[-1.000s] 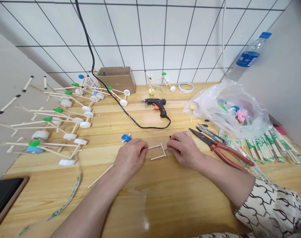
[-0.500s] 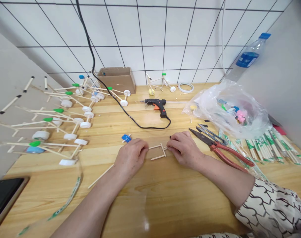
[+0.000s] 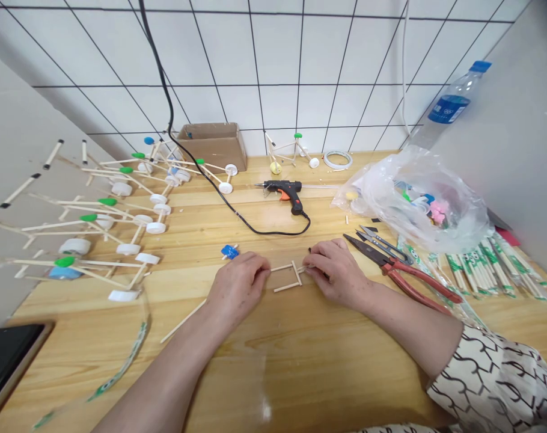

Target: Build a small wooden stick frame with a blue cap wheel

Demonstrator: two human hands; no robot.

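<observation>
Two hands — one glue gun, one bottle, one cardboard box.

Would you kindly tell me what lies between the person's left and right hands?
In the head view, a small wooden-stick frame lies between the left hand and the right hand, its open side facing the left hand.

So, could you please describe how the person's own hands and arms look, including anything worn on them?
The left hand and right hand are both bare, with no gloves, watch or bracelet showing. A loose cream sleeve with dark, curving line markings covers the right arm up to the forearm; no sleeve shows on the left arm.
</observation>
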